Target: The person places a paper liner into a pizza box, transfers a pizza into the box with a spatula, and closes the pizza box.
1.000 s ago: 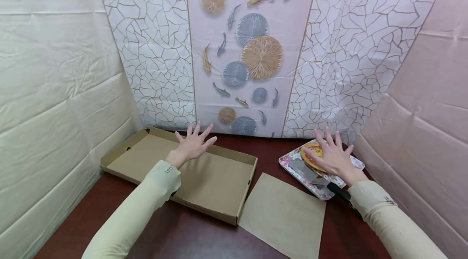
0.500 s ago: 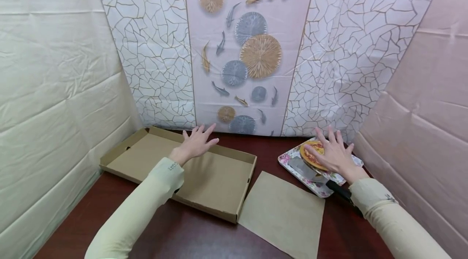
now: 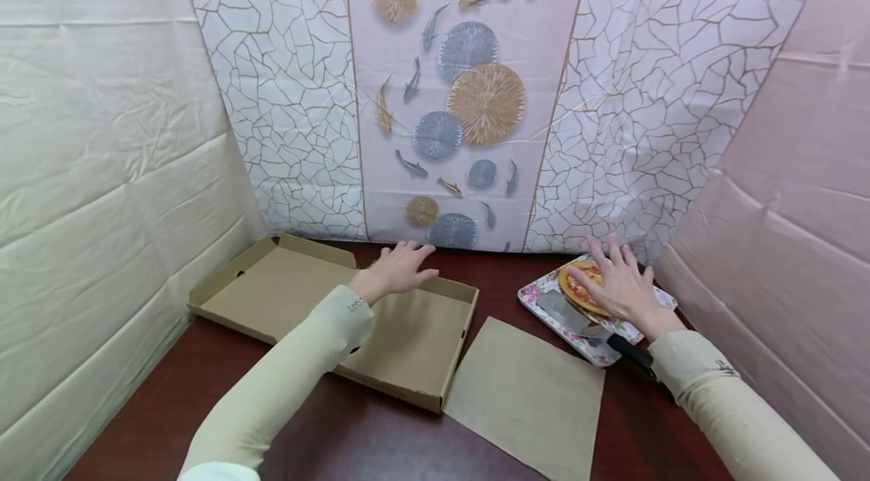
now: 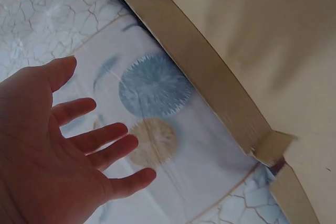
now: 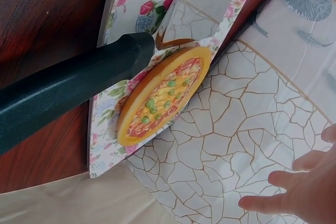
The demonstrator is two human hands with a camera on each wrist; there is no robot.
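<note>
In the head view, my left hand hovers over the back edge of an open, flat cardboard box, with its fingers spread. The left wrist view shows that palm holding nothing, beside the box wall. My right hand is held above a flowered tray, its fingers spread and straight. On the tray lie a small round pizza and a pizza server with a shiny metal blade and a black handle. In the right wrist view, the right fingers are apart from both.
A square sheet of brown paper lies on the dark red table between box and tray. A patterned cloth hangs behind, and plain cloth walls stand left and right.
My left hand has moved to the right above the box, from about its middle toward its right half. The right hand has barely moved. Box, paper, tray and pizza stay in place.
</note>
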